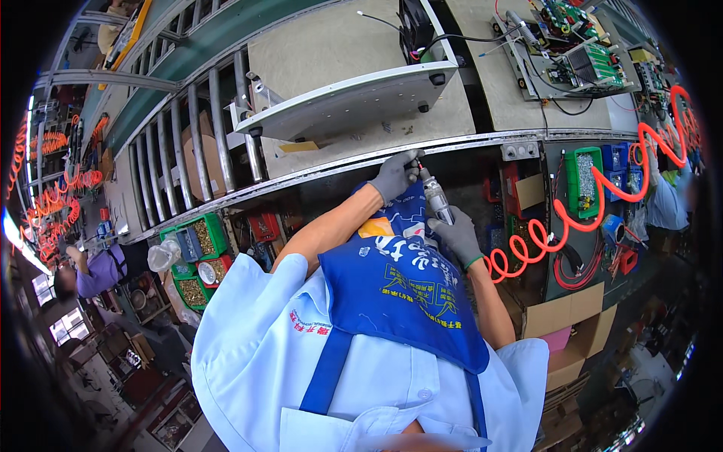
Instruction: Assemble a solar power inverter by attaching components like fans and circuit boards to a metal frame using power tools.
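My right hand point(457, 239), in a grey glove, is wrapped around the barrel of a slim powered screwdriver point(437, 200) that points up and away from me. My left hand point(395, 177), also gloved, is closed around the screwdriver's tip point(419, 164), right at the metal front edge of the conveyor bench point(482, 141). Just beyond that edge a white metal chassis panel point(354, 98) rests tilted on the beige board, with a black fan point(414, 26) at its far end. A blue apron point(399, 294) over my light blue shirt hides the lower part of the view.
A red coiled hose point(572, 218) runs right from the screwdriver. Green bins of screws sit at right point(584, 177) and at left point(199, 256). A circuit board assembly point(572, 53) lies farther along the belt. An open cardboard box point(572, 316) stands lower right. Other people work at left point(98, 271) and right point(670, 196).
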`<state>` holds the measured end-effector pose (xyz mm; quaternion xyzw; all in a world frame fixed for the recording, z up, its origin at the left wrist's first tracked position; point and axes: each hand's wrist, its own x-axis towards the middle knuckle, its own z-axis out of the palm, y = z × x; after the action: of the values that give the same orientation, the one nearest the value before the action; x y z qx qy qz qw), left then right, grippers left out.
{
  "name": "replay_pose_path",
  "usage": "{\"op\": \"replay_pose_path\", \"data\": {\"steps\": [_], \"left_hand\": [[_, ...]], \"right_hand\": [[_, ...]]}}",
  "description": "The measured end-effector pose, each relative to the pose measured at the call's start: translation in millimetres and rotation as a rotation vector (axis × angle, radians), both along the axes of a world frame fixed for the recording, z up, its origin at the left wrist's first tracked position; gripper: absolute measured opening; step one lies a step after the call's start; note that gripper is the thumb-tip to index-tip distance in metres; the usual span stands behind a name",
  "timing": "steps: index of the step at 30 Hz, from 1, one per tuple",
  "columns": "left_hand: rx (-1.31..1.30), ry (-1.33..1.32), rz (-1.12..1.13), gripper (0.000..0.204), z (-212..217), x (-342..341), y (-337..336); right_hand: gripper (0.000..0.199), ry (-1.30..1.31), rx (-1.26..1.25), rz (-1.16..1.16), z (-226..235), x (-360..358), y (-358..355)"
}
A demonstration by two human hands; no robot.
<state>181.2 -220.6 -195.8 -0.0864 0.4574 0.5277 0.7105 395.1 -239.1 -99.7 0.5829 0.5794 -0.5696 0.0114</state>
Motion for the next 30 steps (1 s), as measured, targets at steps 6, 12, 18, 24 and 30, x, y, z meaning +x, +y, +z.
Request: {"op": "replay_pose_path", "data": {"steps": [6, 12, 18, 24, 30], "left_hand": [[0.110, 0.822, -0.584, 0.035, -33.6, -41.4, -2.7], [0.494, 1.859, -0.972, 0.025, -81.0, -93.8, 32.6], [0.623, 2.044, -1.141, 0.017, -104.1, -106.0, 51.0], [0.565, 2.050, -1.184, 0.016, -78.1, -102.1, 46.2], [0.563, 1.534, -0.909, 0.013, -5.8, -113.9, 24.7]], "right_hand": [[0.039, -0.021, 0.183, -0.036, -13.9, -11.7, -0.7], [0.040, -0.049, 0.171, -0.104, -4.8, -22.9, 12.6], [0.046, -0.059, 0.212, -0.096, 6.0, -50.8, 30.0], [0.047, -0.044, 0.186, -0.120, -8.7, -79.4, 45.9], [0.044, -0.073, 0.159, -0.118, -19.5, -94.9, 58.3]]}}
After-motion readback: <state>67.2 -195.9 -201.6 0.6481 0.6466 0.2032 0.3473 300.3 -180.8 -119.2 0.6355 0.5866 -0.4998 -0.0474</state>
